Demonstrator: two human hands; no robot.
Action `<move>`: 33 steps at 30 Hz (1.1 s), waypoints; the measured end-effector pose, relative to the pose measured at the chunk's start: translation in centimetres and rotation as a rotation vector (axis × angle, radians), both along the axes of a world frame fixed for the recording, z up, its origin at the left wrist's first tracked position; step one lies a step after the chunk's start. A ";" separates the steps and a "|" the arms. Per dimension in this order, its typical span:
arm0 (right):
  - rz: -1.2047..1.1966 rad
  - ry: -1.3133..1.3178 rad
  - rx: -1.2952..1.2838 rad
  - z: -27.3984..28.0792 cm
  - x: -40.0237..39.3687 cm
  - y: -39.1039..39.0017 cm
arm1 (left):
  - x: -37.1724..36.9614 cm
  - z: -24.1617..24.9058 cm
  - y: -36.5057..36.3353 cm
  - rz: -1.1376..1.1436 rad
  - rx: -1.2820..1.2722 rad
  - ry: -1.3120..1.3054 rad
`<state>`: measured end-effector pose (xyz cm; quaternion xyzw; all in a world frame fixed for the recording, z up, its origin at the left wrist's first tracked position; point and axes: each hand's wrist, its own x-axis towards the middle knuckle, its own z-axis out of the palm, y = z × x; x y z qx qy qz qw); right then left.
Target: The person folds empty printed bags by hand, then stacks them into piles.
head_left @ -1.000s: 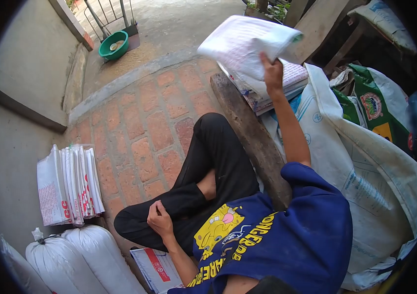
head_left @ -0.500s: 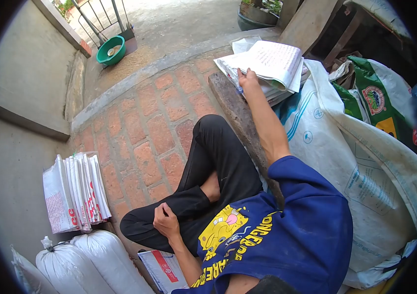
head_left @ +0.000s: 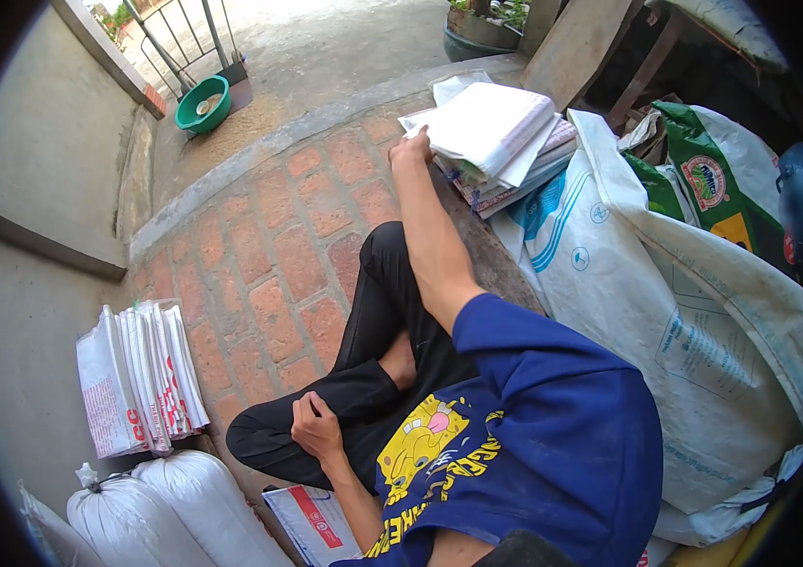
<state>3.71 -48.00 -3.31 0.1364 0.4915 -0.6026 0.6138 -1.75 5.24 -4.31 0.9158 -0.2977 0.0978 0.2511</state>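
My right hand (head_left: 411, 148) is at the left edge of a stack of paper (head_left: 494, 128), with its fingers closed on the edge of the white sheets. Some fingertips are hidden by the paper. The top sheets bulge in a loose fold, and faint writing shows on them. Under them lie flatter printed bundles (head_left: 515, 189), on a worn wooden plank (head_left: 491, 248). My left hand (head_left: 316, 425) rests on my bent leg in black trousers, its fingers curled in with nothing visible in them.
Folded white printed sacks (head_left: 137, 378) stand by the left wall, behind full white sacks (head_left: 184, 510). A flat printed packet (head_left: 312, 524) lies beside my left forearm. Large woven sacks (head_left: 647, 312) fill the right side. A green basin (head_left: 203, 104) sits beyond the brick floor (head_left: 269, 255).
My right hand has moved left along the edge of the paper stack, and its fingers have closed. The top sheets now look more folded over. My left hand stays on my leg.
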 end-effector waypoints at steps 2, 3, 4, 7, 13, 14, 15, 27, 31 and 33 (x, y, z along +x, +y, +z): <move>0.117 -0.172 -0.143 -0.2 -0.8 2.1 | 0.0 -0.1 -0.4 0.001 -0.007 -0.001; 0.500 -0.171 -0.266 0.3 -1.4 3.5 | 0.0 0.2 -0.5 0.004 0.011 0.007; 0.890 -0.169 -0.384 1.0 -1.7 4.1 | 0.0 0.3 -0.4 0.014 0.034 0.016; 1.537 0.876 -1.137 6.1 -7.5 2.4 | -0.1 0.3 -0.1 0.004 0.031 0.030; 1.158 2.056 -0.182 2.9 -17.9 -13.5 | 0.3 -0.5 -0.2 0.007 0.014 -0.034; 0.986 2.091 0.021 0.9 -19.2 -15.5 | 0.2 -0.6 -0.2 0.011 0.007 -0.034; 0.983 1.944 0.165 1.1 -20.3 -14.5 | 0.1 -0.5 -0.1 0.009 0.017 -0.031; 0.329 1.411 -0.148 -4.5 -23.0 -12.1 | 0.3 -0.4 0.0 0.025 0.043 -0.044; 0.263 1.427 -0.133 -2.8 -24.3 -8.2 | 0.0 0.0 0.2 0.042 0.112 0.035; 0.145 1.593 -0.140 -1.1 -23.2 -6.2 | 0.0 -0.1 0.2 0.064 0.129 0.066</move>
